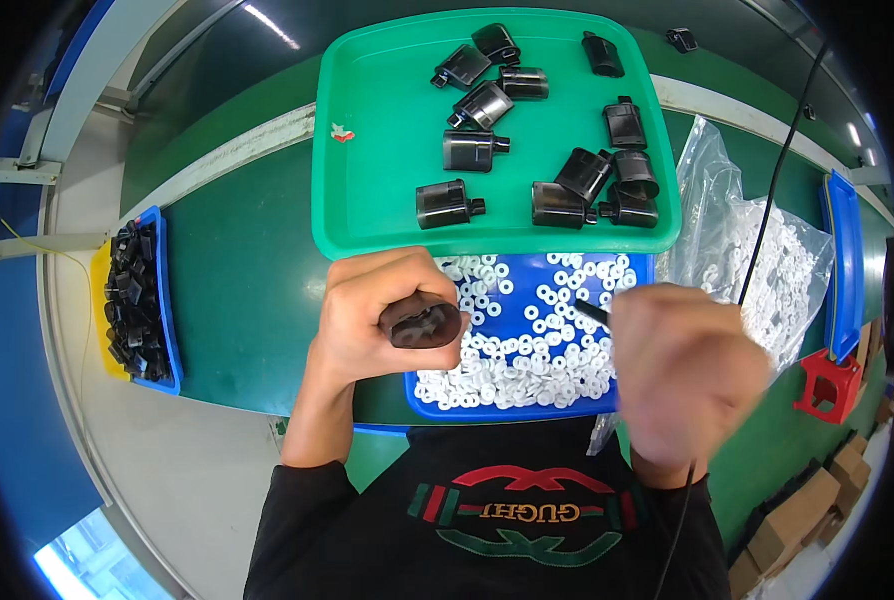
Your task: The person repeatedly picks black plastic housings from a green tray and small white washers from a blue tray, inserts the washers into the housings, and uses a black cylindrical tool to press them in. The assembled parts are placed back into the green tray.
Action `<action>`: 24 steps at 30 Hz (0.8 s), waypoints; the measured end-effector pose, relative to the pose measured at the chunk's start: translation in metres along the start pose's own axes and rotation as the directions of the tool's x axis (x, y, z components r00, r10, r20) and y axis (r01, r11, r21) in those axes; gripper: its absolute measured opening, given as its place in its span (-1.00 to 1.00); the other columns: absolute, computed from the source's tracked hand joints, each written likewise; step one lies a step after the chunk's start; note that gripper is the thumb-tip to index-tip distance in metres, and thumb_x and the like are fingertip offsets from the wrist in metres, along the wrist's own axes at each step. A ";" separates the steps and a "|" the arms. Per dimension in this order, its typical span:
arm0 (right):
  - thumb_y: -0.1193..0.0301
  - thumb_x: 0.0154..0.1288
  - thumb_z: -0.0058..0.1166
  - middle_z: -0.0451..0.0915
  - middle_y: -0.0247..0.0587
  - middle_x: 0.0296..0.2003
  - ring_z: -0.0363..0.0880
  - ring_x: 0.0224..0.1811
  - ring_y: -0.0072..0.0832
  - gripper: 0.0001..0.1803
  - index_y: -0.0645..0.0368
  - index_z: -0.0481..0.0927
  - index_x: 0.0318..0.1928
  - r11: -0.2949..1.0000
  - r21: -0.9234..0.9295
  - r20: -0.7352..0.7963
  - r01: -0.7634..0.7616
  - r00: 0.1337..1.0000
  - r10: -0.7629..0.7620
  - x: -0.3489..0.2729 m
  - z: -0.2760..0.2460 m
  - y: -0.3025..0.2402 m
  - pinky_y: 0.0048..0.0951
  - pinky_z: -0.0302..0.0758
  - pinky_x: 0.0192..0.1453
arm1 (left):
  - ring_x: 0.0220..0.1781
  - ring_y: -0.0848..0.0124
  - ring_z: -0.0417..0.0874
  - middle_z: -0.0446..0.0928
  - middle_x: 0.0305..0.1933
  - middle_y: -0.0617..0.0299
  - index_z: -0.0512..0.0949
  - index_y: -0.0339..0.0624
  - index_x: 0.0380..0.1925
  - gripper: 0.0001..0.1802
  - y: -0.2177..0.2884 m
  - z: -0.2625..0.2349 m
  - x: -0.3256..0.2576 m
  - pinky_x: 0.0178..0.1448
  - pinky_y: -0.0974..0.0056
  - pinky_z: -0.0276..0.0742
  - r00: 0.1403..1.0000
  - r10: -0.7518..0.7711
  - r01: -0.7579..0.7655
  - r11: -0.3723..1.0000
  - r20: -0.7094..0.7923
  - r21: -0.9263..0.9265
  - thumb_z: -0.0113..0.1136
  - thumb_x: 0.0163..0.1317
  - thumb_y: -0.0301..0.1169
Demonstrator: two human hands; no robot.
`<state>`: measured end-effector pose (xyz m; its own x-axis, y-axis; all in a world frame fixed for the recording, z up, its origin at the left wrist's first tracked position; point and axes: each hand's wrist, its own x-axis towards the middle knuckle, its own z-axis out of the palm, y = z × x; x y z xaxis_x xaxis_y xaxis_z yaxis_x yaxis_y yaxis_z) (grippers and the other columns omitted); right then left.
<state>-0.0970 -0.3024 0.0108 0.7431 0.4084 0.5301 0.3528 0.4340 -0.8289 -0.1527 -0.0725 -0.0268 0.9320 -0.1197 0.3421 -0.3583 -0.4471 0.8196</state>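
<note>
My left hand (367,315) is wrapped round a dark translucent plastic housing (422,322), its oval open end turned up toward me. My right hand (687,365) is smeared by motion, with a slim black tool (592,312) poking out from its fingers; the rest of that tool is hidden in the grip. Between and beneath both hands lies a blue tray (422,408) of small white ring washers (527,385), heaped along the near side. Beyond it, a green tray (377,200) overlaps its far edge and carries several similar black housings (475,150), each with a narrow neck.
A clear plastic bag (757,260) of white washers lies to the right, beside stacked blue trays (844,265). A red stool (829,385) and cardboard boxes (792,520) stand lower right. At left, a bin (172,300) holds small black parts. A black cable (782,160) hangs at right.
</note>
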 end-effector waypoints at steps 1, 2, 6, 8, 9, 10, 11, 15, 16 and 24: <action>0.71 -0.21 0.00 0.42 -0.31 -0.68 0.37 -0.69 -0.41 -0.84 0.19 0.52 -0.59 0.985 -0.172 0.077 -0.022 0.996 0.035 -0.002 -0.005 0.009 -0.44 0.19 -0.65 | -0.57 0.47 0.54 0.50 -0.59 0.30 0.53 -0.16 -0.57 -0.73 0.000 0.000 0.000 -0.51 0.41 0.36 1.000 -0.004 0.004 1.000 -0.013 -0.005 0.43 -0.33 -0.59; 0.70 -0.20 0.01 0.41 -0.32 -0.65 0.37 -0.68 -0.41 -0.84 0.17 0.51 -0.56 0.940 -0.341 0.161 0.000 0.985 0.058 -0.006 -0.007 0.018 -0.39 0.24 -0.64 | -0.58 0.47 0.51 0.49 -0.60 0.29 0.53 -0.19 -0.58 -0.75 0.000 0.001 0.000 -0.52 0.41 0.33 1.000 0.000 0.000 1.000 -0.020 0.001 0.39 -0.34 -0.59; 0.60 -0.24 0.10 0.32 -0.34 -0.64 0.39 -0.60 -0.42 -0.84 0.13 0.45 -0.54 0.624 -0.748 0.345 0.225 0.936 0.075 -0.034 -0.004 0.054 -0.37 0.34 -0.60 | -0.57 0.47 0.46 0.49 -0.58 0.23 0.51 -0.27 -0.57 -0.75 0.001 -0.002 0.003 -0.49 0.39 0.29 0.999 -0.032 0.033 0.999 -0.028 0.027 0.35 -0.22 -0.37; 0.52 -0.26 0.13 0.26 -0.36 -0.64 0.39 -0.55 -0.43 -0.83 0.10 0.43 -0.56 0.489 -0.836 0.332 0.249 0.939 0.088 -0.042 0.002 0.060 -0.39 0.38 -0.58 | -0.52 0.45 0.46 0.50 -0.54 0.20 0.51 -0.31 -0.52 -0.50 0.001 -0.010 0.007 -0.46 0.38 0.28 0.994 -0.070 0.069 0.998 -0.084 -0.012 0.26 -0.06 0.00; 0.51 -0.26 0.14 0.27 -0.36 -0.64 0.40 -0.54 -0.43 -0.84 0.10 0.43 -0.56 0.488 -0.835 0.339 0.255 0.937 0.090 -0.045 0.003 0.063 -0.40 0.38 -0.58 | -0.50 0.44 0.46 0.49 -0.52 0.17 0.51 -0.33 -0.48 -0.29 0.002 -0.016 0.010 -0.44 0.38 0.27 0.985 -0.096 0.087 0.994 -0.144 -0.061 0.15 0.03 0.25; 0.50 -0.25 0.14 0.27 -0.37 -0.64 0.41 -0.54 -0.44 -0.84 0.09 0.43 -0.56 0.482 -0.835 0.348 0.266 0.934 0.087 -0.046 0.002 0.063 -0.41 0.38 -0.57 | -0.47 0.42 0.43 0.47 -0.53 0.13 0.51 -0.35 -0.45 -0.07 0.002 -0.026 0.016 -0.43 0.38 0.22 0.977 -0.111 0.122 0.991 -0.184 0.047 -0.17 0.06 0.48; 0.49 -0.25 0.14 0.28 -0.37 -0.64 0.42 -0.53 -0.44 -0.84 0.09 0.44 -0.56 0.474 -0.837 0.355 0.275 0.931 0.086 -0.047 0.002 0.063 -0.42 0.38 -0.57 | -0.44 0.42 0.42 0.47 -0.49 0.13 0.52 -0.39 -0.41 -0.08 0.000 -0.037 0.019 -0.43 0.38 0.20 0.963 -0.129 0.144 0.988 -0.235 0.050 -0.17 0.07 0.45; 0.46 -0.12 0.11 0.40 -0.37 -0.60 0.45 -0.48 -0.47 -0.86 0.12 0.52 -0.44 0.440 -0.845 0.381 0.304 0.919 0.097 -0.053 0.006 0.070 -0.44 0.41 -0.49 | -0.22 0.48 0.51 0.55 -0.26 0.19 0.51 -0.35 -0.09 -0.56 -0.045 -0.093 0.055 -0.19 0.38 0.37 0.905 -0.043 0.172 0.947 -0.424 0.272 -0.05 0.39 -0.13; 0.44 -0.07 0.09 0.45 -0.37 -0.58 0.46 -0.46 -0.47 -0.81 0.16 0.55 -0.35 0.412 -0.857 0.393 0.310 0.910 0.133 -0.055 0.006 0.071 -0.45 0.43 -0.46 | -0.18 0.46 0.53 0.57 -0.22 0.19 0.52 -0.35 -0.05 -0.60 -0.066 -0.105 0.067 -0.09 0.37 0.41 0.856 -0.145 0.284 0.934 -0.497 0.217 0.06 0.38 -0.19; 0.43 -0.05 0.10 0.46 -0.30 -0.53 0.55 -0.45 -0.42 -0.89 0.14 0.50 -0.46 0.371 -0.886 0.361 0.280 0.916 0.172 -0.057 0.005 0.080 -0.41 0.50 -0.40 | 0.01 0.07 0.65 0.61 -0.04 -0.13 0.55 -0.36 0.01 -0.41 -0.200 -0.156 0.118 0.12 0.12 0.52 0.855 -0.327 0.514 0.638 -0.404 0.573 0.38 0.08 -0.15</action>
<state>-0.1147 -0.2869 -0.0848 0.5361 0.7390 0.4080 0.8423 -0.4361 -0.3169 0.0199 0.1413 -0.0784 0.8914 0.4016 0.2102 0.2821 -0.8545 0.4361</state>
